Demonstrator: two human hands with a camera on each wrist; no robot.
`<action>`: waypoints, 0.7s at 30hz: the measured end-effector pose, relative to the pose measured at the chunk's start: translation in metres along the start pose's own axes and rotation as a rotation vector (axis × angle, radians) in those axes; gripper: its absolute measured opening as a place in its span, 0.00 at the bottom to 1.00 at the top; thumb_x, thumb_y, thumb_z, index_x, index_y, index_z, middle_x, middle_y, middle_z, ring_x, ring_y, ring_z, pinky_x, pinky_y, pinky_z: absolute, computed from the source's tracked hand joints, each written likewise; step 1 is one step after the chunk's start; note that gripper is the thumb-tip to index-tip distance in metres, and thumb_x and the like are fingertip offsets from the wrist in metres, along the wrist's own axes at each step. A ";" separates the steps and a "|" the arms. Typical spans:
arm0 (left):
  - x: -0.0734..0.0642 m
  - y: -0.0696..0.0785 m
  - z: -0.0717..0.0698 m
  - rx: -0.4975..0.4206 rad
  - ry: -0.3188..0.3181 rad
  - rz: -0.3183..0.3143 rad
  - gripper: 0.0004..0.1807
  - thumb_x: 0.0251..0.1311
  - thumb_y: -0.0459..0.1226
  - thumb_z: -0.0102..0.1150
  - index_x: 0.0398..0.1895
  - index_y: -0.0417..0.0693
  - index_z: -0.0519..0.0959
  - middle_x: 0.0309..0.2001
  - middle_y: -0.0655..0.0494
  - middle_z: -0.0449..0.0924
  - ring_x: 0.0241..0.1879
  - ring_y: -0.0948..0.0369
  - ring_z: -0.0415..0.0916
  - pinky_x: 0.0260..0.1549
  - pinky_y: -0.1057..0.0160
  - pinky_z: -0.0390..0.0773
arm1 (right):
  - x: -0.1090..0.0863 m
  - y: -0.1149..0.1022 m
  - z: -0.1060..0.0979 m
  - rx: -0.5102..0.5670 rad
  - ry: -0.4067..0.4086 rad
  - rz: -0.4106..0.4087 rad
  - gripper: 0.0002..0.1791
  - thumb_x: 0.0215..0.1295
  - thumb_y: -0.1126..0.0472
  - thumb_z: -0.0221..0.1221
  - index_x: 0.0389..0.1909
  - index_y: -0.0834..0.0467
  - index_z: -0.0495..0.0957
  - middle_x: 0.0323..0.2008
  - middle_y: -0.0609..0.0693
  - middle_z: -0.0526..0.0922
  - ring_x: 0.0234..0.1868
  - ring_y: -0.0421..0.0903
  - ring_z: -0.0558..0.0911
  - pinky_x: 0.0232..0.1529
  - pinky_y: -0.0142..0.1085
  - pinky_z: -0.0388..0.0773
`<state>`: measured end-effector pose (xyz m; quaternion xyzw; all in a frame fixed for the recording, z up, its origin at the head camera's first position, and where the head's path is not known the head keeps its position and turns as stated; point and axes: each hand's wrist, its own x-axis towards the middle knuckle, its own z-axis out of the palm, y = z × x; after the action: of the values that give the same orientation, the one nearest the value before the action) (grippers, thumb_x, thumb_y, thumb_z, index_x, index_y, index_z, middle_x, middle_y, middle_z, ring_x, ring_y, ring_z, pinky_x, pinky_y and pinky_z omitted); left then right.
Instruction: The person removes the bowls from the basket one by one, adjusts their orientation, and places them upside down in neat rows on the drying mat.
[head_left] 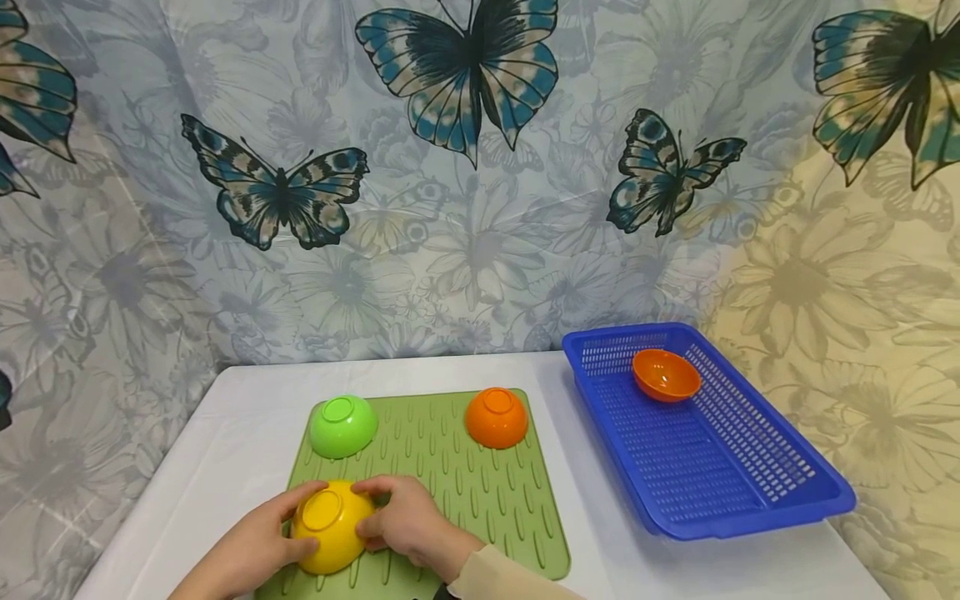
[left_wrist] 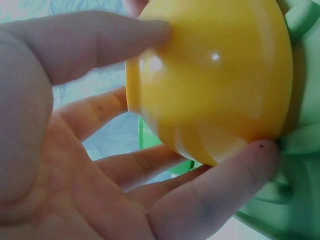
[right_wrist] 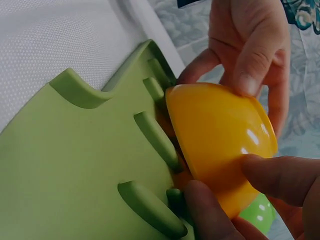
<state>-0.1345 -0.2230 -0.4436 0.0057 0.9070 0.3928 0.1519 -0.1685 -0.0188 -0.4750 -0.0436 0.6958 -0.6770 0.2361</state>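
Note:
An upside-down yellow bowl (head_left: 341,533) sits at the near left of the green ridged drying mat (head_left: 450,467). My left hand (head_left: 258,533) grips it from the left; in the left wrist view the thumb presses one side and the fingers spread round the other. From the right, my right hand (head_left: 412,521) holds the same bowl between thumb and fingers, as the right wrist view shows. Behind it a green bowl (head_left: 343,429) rests upside down at the mat's far left. An orange bowl (head_left: 497,419) lies upside down at the far right corner.
A blue perforated basket (head_left: 622,467) stands right of the mat, reaching the table's right edge. Inside it, near the back, another orange bowl (head_left: 666,375) lies right side up. White cloth (head_left: 217,442) covers the table, and a butterfly-print curtain (head_left: 480,275) hangs behind it.

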 end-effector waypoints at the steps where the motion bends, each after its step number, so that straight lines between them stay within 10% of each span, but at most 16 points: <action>1: 0.000 0.001 0.000 0.010 0.007 0.002 0.41 0.43 0.46 0.71 0.64 0.50 0.68 0.60 0.44 0.68 0.58 0.42 0.64 0.49 0.37 0.65 | 0.000 0.000 0.000 -0.005 0.003 0.000 0.28 0.44 0.81 0.64 0.41 0.48 0.83 0.46 0.48 0.75 0.24 0.48 0.79 0.23 0.41 0.80; 17: 0.006 0.006 0.006 0.038 0.028 -0.014 0.41 0.37 0.50 0.74 0.60 0.55 0.72 0.58 0.46 0.70 0.55 0.46 0.67 0.45 0.42 0.68 | -0.002 -0.005 0.003 -0.012 -0.002 0.013 0.26 0.43 0.82 0.64 0.39 0.51 0.84 0.41 0.48 0.78 0.33 0.48 0.79 0.27 0.42 0.80; 21: 0.009 0.008 0.006 0.065 -0.004 -0.042 0.40 0.36 0.47 0.75 0.59 0.56 0.73 0.57 0.44 0.70 0.53 0.45 0.68 0.43 0.42 0.69 | -0.004 -0.008 -0.002 -0.170 -0.009 -0.024 0.22 0.44 0.78 0.65 0.38 0.52 0.85 0.37 0.44 0.80 0.33 0.43 0.78 0.31 0.39 0.79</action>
<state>-0.1424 -0.2123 -0.4441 -0.0077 0.9188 0.3600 0.1615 -0.1679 -0.0161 -0.4662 -0.0750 0.7491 -0.6179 0.2266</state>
